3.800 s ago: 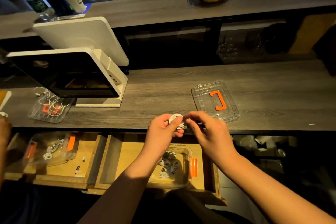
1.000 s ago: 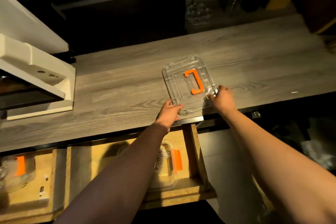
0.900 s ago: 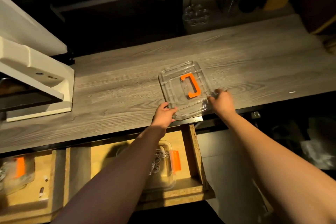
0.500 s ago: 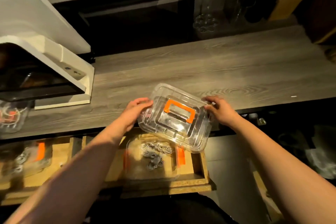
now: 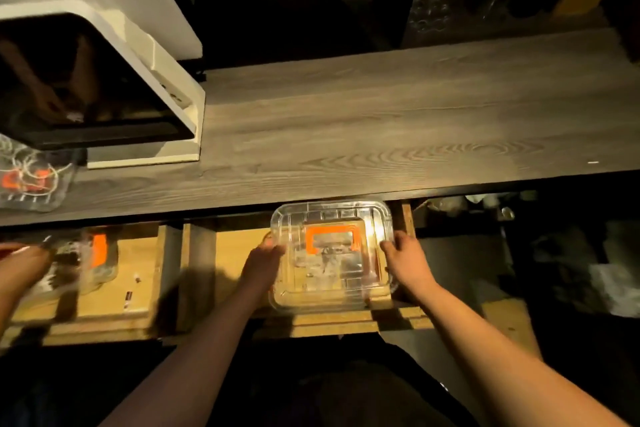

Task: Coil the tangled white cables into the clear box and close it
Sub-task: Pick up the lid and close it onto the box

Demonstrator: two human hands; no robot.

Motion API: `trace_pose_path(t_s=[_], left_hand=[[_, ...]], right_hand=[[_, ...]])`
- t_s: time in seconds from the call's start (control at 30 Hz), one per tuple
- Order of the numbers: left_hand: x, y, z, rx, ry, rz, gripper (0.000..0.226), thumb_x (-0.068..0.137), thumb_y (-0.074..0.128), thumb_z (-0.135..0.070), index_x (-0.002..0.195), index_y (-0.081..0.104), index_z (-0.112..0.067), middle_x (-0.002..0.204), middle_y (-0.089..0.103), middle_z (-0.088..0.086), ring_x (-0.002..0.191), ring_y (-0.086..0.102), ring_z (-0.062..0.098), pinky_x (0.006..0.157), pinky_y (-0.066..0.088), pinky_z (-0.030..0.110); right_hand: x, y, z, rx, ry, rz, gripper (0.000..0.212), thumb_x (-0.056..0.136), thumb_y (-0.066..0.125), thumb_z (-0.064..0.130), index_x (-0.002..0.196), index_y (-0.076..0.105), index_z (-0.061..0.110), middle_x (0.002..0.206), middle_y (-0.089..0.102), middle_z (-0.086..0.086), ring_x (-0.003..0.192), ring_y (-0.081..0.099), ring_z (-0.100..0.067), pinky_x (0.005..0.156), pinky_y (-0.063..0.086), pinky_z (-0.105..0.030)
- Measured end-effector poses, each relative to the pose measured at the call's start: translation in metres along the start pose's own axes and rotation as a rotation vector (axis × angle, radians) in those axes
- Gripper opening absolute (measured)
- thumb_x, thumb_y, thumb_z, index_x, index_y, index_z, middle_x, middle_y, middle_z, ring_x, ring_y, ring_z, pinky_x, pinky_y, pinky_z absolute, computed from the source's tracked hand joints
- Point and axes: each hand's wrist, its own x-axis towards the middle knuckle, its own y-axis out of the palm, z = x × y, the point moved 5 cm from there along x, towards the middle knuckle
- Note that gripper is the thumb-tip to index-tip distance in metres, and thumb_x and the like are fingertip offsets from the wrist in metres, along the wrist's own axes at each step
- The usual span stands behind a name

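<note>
A clear lid point(image 5: 360, 218) with an orange handle point(image 5: 329, 239) lies over the clear box point(image 5: 332, 302) in the open wooden drawer point(image 5: 332, 326). My left hand point(image 5: 263, 262) grips the lid's left edge and my right hand point(image 5: 403, 258) grips its right edge. White coiled cables point(image 5: 327, 258) show dimly through the plastic beneath the handle.
The grey wooden counter point(image 5: 381, 135) runs above the drawer. A white screen terminal point(image 5: 104, 80) stands at the left, beside a clear lid with loose white cables point(image 5: 27, 180). Another person's hand point(image 5: 20, 270) is at a second clear box point(image 5: 90, 260) in the left drawer.
Both hands lifted the lid off the counter, turned it and brought it down over the box in the drawer. The view tilted downward.
</note>
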Motion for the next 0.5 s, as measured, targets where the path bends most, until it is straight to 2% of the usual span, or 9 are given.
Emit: trace_pose_path(t_s=[0.07, 0.13, 0.27, 0.4, 0.5], left_hand=[[0.006, 0.0, 0.029, 0.114, -0.096, -0.051, 0.04, 0.095, 0.051, -0.024, 0.133, 0.056, -0.012, 0.12, 0.065, 0.014, 0.105, 0.062, 0.031, 0.085, 0.048, 0.036], [0.012, 0.002, 0.046, 0.208, -0.082, -0.079, 0.041, 0.093, 0.056, -0.024, 0.132, 0.058, -0.011, 0.124, 0.065, 0.013, 0.11, 0.061, 0.031, 0.09, 0.049, 0.037], [0.027, 0.005, 0.065, 0.364, -0.045, -0.15, 0.039, 0.09, 0.064, -0.025, 0.126, 0.063, -0.01, 0.121, 0.067, 0.013, 0.111, 0.062, 0.031, 0.092, 0.05, 0.037], [0.033, 0.011, 0.079, 0.33, -0.097, -0.144, 0.044, 0.094, 0.061, -0.026, 0.135, 0.055, -0.012, 0.127, 0.063, 0.011, 0.117, 0.059, 0.029, 0.097, 0.049, 0.039], [0.04, 0.014, 0.087, 0.205, -0.133, -0.106, 0.043, 0.096, 0.058, -0.021, 0.138, 0.05, -0.013, 0.132, 0.06, 0.009, 0.121, 0.057, 0.028, 0.1, 0.046, 0.04]], right_hand=[[-0.001, 0.021, -0.015, -0.113, 0.05, 0.066, 0.027, 0.095, 0.05, 0.027, 0.115, 0.059, 0.012, 0.115, 0.058, -0.016, 0.109, 0.057, -0.032, 0.094, 0.046, -0.04], [-0.004, 0.036, -0.019, -0.151, 0.068, 0.074, 0.039, 0.097, 0.051, 0.024, 0.132, 0.05, 0.009, 0.123, 0.059, -0.013, 0.113, 0.056, -0.028, 0.096, 0.045, -0.037], [-0.002, 0.055, -0.023, -0.085, 0.126, 0.06, 0.043, 0.093, 0.058, 0.024, 0.134, 0.048, 0.013, 0.125, 0.06, -0.008, 0.113, 0.06, -0.025, 0.093, 0.049, -0.036], [0.004, 0.068, -0.031, -0.083, 0.179, 0.063, 0.046, 0.092, 0.061, 0.022, 0.136, 0.047, 0.016, 0.13, 0.053, -0.008, 0.114, 0.057, -0.026, 0.098, 0.047, -0.036], [0.008, 0.074, -0.045, -0.018, 0.236, 0.129, 0.044, 0.093, 0.059, 0.024, 0.135, 0.047, 0.017, 0.126, 0.059, -0.006, 0.114, 0.058, -0.025, 0.095, 0.048, -0.036]])
